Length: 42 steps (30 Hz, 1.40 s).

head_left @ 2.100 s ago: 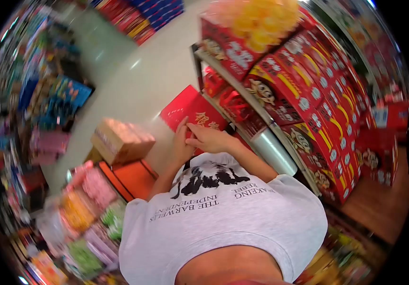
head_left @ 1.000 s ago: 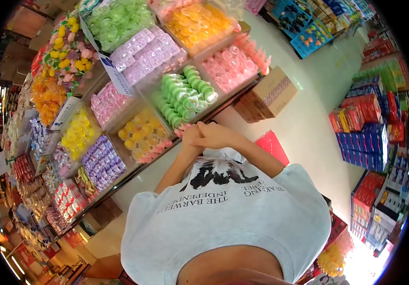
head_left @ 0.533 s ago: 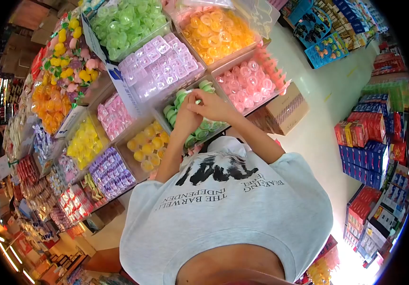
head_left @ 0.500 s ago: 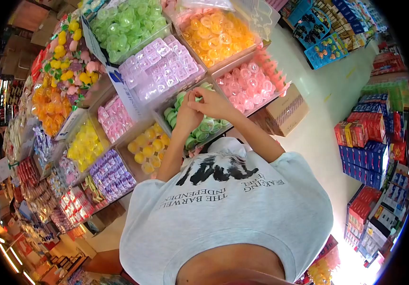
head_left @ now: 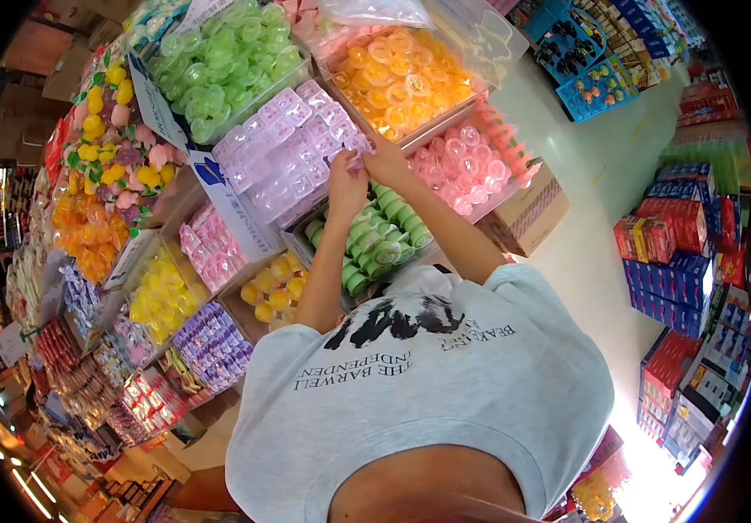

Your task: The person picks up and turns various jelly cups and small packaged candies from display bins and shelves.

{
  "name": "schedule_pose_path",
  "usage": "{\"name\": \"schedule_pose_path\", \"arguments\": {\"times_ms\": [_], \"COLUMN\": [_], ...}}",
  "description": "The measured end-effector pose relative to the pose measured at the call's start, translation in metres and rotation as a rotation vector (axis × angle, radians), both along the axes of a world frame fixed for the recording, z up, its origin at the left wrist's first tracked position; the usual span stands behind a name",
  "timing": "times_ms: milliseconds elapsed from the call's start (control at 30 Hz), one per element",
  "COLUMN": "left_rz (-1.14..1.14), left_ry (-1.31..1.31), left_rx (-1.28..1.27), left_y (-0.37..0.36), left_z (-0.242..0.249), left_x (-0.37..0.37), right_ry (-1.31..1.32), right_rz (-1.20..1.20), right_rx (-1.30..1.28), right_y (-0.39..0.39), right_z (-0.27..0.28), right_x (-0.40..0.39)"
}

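Observation:
Both hands are together at the lower right corner of the bin of clear lilac packages (head_left: pixel 284 139). My left hand (head_left: pixel 346 185) has its fingers closed on a small lilac package (head_left: pixel 355 161). Against it, my right hand (head_left: pixel 384 163) pinches the same package from the other side. Just below the hands lies the bin of green items (head_left: pixel 375 235) in rows, partly covered by the forearms. Pink clear-capped items (head_left: pixel 461 166) fill the bin to the right, and orange ones (head_left: pixel 393 74) the bin above it.
Clear green items (head_left: pixel 227 65) fill a top bin. Yellow round items (head_left: pixel 275 288), yellow packs (head_left: pixel 159 292) and purple packs (head_left: pixel 211 344) are in lower-left bins. A cardboard box (head_left: pixel 528 209) stands on the floor at right, before shelves of boxed goods (head_left: pixel 667 279).
Both hands have moved up from the green bin to the edge of the lilac bin, and a lilac package is now between the fingers. More of the green rows shows.

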<state>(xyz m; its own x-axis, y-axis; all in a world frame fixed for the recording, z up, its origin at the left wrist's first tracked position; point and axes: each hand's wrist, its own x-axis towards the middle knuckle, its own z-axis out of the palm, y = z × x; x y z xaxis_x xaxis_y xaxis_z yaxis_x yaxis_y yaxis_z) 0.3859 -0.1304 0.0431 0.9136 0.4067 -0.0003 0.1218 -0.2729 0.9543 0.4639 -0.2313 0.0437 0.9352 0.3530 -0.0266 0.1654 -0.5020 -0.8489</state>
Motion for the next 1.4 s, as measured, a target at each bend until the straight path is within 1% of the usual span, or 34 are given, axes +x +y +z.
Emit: {"name": "schedule_pose_path", "arguments": {"times_ms": [33, 100, 133, 167, 200, 233, 267, 333, 400, 467, 500, 567, 600, 667, 700, 800, 867, 933, 967, 1000, 1067, 1133, 1200, 1233, 1267, 1333, 1400], "left_rz": [-0.008, 0.089, 0.073, 0.118, 0.159, 0.151, 0.123, 0.036, -0.049, -0.159, -0.2, -0.252, -0.302, -0.399, -0.435, -0.565, -0.655, -0.752, -0.805, -0.856, -0.932, -0.983, -1.049, -1.112, -1.152, -1.237, -1.331], "left_ry": [0.001, 0.032, 0.037, -0.026, -0.091, -0.072, -0.068, -0.042, -0.018, -0.054, -0.044, -0.051, -0.046, -0.047, -0.046, -0.001, 0.024, 0.065, 0.109, 0.13, 0.154, 0.23, 0.365, 0.39, 0.382, 0.383, 0.405], "left_rx": [0.006, -0.262, -0.253, -0.322, -0.394, -0.416, -0.413, -0.397, -0.355, -0.296, -0.295, -0.222, -0.225, -0.387, -0.429, -0.448, -0.461, -0.472, -0.487, -0.485, -0.375, -0.459, -0.547, -0.554, -0.549, -0.554, -0.44], "left_y": [0.001, 0.001, -0.001, -0.004, -0.01, -0.018, -0.025, -0.039, -0.056, -0.077, -0.089, -0.117, -0.127, -0.143, -0.154, -0.188, -0.209, -0.229, -0.237, -0.245, -0.264, -0.277, -0.291, -0.304, -0.316, -0.338, -0.365], "left_z": [0.001, 0.007, 0.015, 0.022, 0.034, 0.053, 0.057, 0.062, 0.065, 0.072, 0.078, 0.089, 0.085, 0.072, 0.071, 0.078, 0.072, 0.065, 0.062, 0.066, 0.08, 0.055, 0.032, 0.036, 0.044, 0.054, 0.06], "left_x": [0.0, -0.004, -0.006, -0.009, -0.01, -0.016, -0.02, -0.028, -0.04, -0.056, -0.065, -0.086, -0.094, -0.109, -0.117, -0.141, -0.156, -0.174, -0.185, -0.198, -0.227, -0.244, -0.263, -0.277, -0.292, -0.319, -0.339], "right_ry": [0.053, 0.1, 0.148, 0.15, 0.157, 0.161, 0.157, 0.157, 0.193, 0.101, 0.098, -0.045, -0.056, -0.038, -0.014, -0.099, -0.135, 0.014, -0.008, -0.018, -0.017, -0.09, 0.066, 0.014, 0.001, -0.14, -0.153], "right_rz": [-0.047, -0.063, -0.073, -0.093, -0.089, -0.088, -0.115, -0.112, -0.164, -0.27, -0.312, -0.41, -0.459, -0.541, -0.568, -0.679, -0.736, -0.763, -0.795, -0.849, -0.892, -0.988, -0.994, -1.039, -1.101, -1.161, -1.232], "right_rx": [-0.045, 0.018, 0.075, 0.082, 0.126, 0.169, 0.176, 0.392, 0.413, 0.355, 0.36, 0.375, 0.373, 0.461, 0.469, 0.465, 0.438, 0.623, 0.661, 0.664, 0.546, 0.55, 0.715, 0.631, 0.621, 0.763, 0.785], "right_y": [0.0, -0.006, -0.01, -0.017, -0.026, -0.035, -0.043, -0.058, -0.084, -0.106, -0.117, -0.139, -0.15, -0.173, -0.185, -0.217, -0.239, -0.258, -0.265, -0.269, -0.278, -0.285, -0.297, -0.303, -0.308, -0.32, -0.336], "right_z": [0.003, 0.01, 0.019, 0.029, 0.052, 0.065, 0.061, 0.071, 0.073, 0.066, 0.068, 0.076, 0.078, 0.082, 0.079, 0.078, 0.078, 0.077, 0.076, 0.075, 0.075, 0.065, 0.064, 0.061, 0.056, 0.051, 0.051], "right_x": [-0.001, -0.005, -0.011, -0.02, -0.031, -0.038, -0.044, -0.061, -0.08, -0.102, -0.115, -0.145, -0.16, -0.188, -0.2, -0.247, -0.28, -0.315, -0.333, -0.353, -0.391, -0.425, -0.459, -0.473, -0.489, -0.517, -0.545]}}
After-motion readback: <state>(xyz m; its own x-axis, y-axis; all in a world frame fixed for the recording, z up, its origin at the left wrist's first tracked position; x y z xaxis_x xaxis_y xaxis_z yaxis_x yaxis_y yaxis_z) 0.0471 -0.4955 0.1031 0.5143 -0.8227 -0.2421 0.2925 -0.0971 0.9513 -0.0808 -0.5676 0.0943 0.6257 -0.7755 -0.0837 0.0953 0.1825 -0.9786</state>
